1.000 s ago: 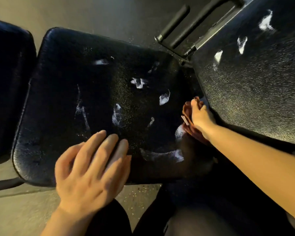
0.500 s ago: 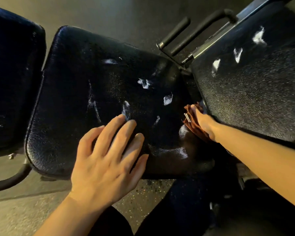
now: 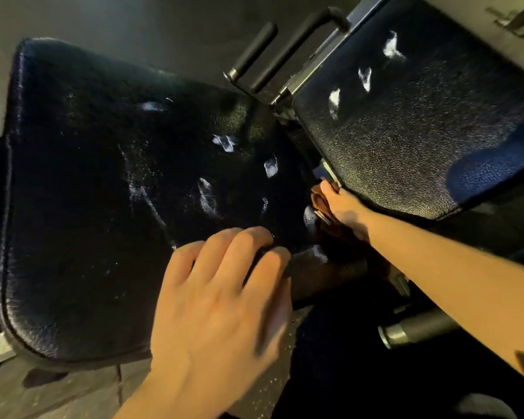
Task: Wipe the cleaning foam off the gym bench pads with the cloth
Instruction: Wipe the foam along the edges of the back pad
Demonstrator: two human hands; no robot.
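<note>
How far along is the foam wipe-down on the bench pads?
Early. Nothing looks wiped clean: foam smears still dot the seat pad and three dabs sit on the back pad. In hand: the right hand presses the brown cloth at the seat pad's right edge, near the gap; the left hand rests on its front. Both pads remain.

Seat pad (image 3: 82,207): dark vinyl-like upholstery, pebbled grain, wet sheen, streaked with white foam smears (image 3: 271,166).
Back pad (image 3: 421,131): same grained covering, glossy under light, speckled with fine droplets, white foam dabs (image 3: 335,98) on top.
Cloth (image 3: 322,201): reddish-brown fabric, soft, matt, crumpled.
Handle grips (image 3: 256,48): black, matt, rubbery or foam-like.
Frame rail (image 3: 307,77): bare metal, dull shine.
Tube (image 3: 418,329) at lower right: grey metal, satin finish.
Floor (image 3: 73,394): matt, speckled.
</note>
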